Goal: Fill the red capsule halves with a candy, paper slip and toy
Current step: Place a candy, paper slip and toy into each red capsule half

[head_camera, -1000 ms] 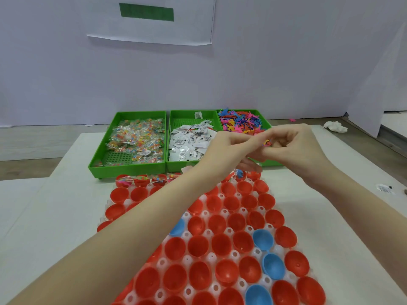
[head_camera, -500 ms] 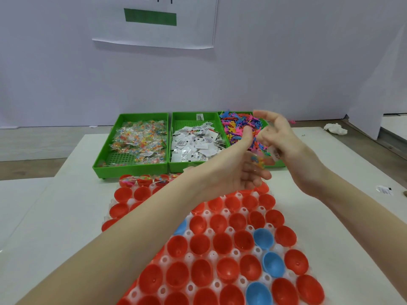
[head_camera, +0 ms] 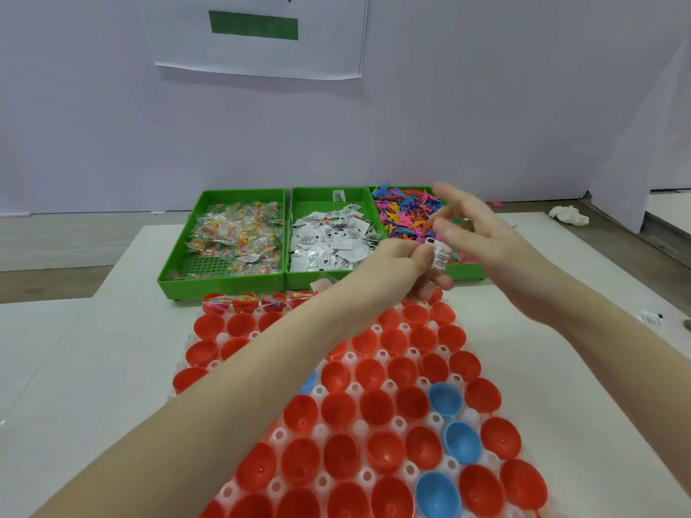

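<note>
Pinched between thumb and curled fingers of the left hand (head_camera: 402, 261) is a paper slip (head_camera: 438, 257), sticking up just beside the right hand (head_camera: 482, 241), whose fingers are loosely spread, blurred, holding nothing I can make out. Below the grip lie the red capsule halves (head_camera: 338, 407); the left forearm covers several.

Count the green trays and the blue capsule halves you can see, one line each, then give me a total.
Green trays: 3
Blue capsule halves: 4 (one partly hidden behind the left forearm)
Total: 7
</note>
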{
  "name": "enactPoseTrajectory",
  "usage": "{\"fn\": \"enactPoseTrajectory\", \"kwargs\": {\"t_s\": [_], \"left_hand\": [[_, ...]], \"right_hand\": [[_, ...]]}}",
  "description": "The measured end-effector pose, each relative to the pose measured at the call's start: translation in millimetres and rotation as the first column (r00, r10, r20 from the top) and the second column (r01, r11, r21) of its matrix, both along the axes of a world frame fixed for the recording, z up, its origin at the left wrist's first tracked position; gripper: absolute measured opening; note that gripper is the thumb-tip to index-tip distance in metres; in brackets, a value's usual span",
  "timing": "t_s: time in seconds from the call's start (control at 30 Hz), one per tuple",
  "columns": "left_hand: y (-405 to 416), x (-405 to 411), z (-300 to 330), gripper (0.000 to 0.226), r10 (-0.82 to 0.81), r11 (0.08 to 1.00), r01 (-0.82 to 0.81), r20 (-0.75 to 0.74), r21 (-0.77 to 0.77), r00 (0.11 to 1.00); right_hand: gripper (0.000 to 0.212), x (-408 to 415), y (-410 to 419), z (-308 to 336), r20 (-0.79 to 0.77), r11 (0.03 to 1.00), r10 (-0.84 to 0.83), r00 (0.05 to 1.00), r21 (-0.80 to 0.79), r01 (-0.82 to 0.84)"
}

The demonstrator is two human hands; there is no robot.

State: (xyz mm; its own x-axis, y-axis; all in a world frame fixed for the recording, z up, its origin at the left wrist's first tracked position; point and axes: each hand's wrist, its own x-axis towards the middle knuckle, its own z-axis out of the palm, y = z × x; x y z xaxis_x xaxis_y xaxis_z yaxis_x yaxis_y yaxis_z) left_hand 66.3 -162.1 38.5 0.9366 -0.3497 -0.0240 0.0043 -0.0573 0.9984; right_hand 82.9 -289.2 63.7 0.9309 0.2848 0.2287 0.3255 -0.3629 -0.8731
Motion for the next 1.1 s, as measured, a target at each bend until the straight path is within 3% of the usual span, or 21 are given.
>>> {"fn": "enactPoseTrajectory", "kwargs": {"t_s": [0.07,0.13,0.17,0.23,0.3,0.37,0.5,0.73,0.83,0.93,1.1], "left_hand": [[7,4,3,0.025,0.019,0.995,-0.028,0.102,0.096,0.995],[13,10,2,0.024,0.021,0.965,-0.090,0.271,0.245,0.962],[14,13,-1,0.034,0.040,0.952,-0.141,0.346,0.272,0.938],[14,17,-5,0.050,0.067,0.947,-0.190,0.419,0.259,0.905],[15,22,-7,0.049,0.053,0.940,-0.192,0.436,0.281,0.899],[17,27,-7,0.042,0.012,0.921,-0.177,0.428,0.347,0.904],[17,35,-7,0.026,-0.091,0.851,-0.166,0.450,0.498,0.888],[25,45,-22,0.040,-0.032,0.793,-0.250,0.448,0.555,0.893],[26,51,-31,0.057,-0.105,0.642,-0.244,0.398,0.727,0.911],[22,53,-37,0.048,-0.206,0.492,-0.317,0.462,0.811,0.863],[17,49,-43,0.042,-0.281,0.404,-0.406,0.533,0.820,0.798]], "right_hand": [[0.030,-3,-16,-7,0.052,0.982,0.132,0.990,-0.141,-0.123],[0.027,0,-20,-10,0.157,0.978,0.123,0.980,-0.187,-0.093],[0.026,3,-19,-10,0.193,0.984,0.098,0.976,-0.169,-0.065],[0.019,7,-15,-8,0.108,0.994,0.108,0.988,-0.023,-0.106],[0.025,12,-15,-11,0.010,0.983,0.134,0.991,0.123,-0.134],[0.021,16,-15,-15,0.010,0.984,0.118,0.993,0.137,-0.118],[0.011,25,-10,-22,0.005,0.994,0.089,0.996,0.069,-0.090],[0.007,31,-15,-41,0.067,0.990,-0.070,0.995,-0.116,0.078],[0.001,31,-12,-50,0.128,0.971,-0.117,0.985,-0.194,0.140],[0.006,29,-7,-57,0.182,0.953,-0.138,0.974,-0.241,0.181],[0.019,28,-6,-62,0.247,0.926,-0.189,0.950,-0.278,0.256]]}}
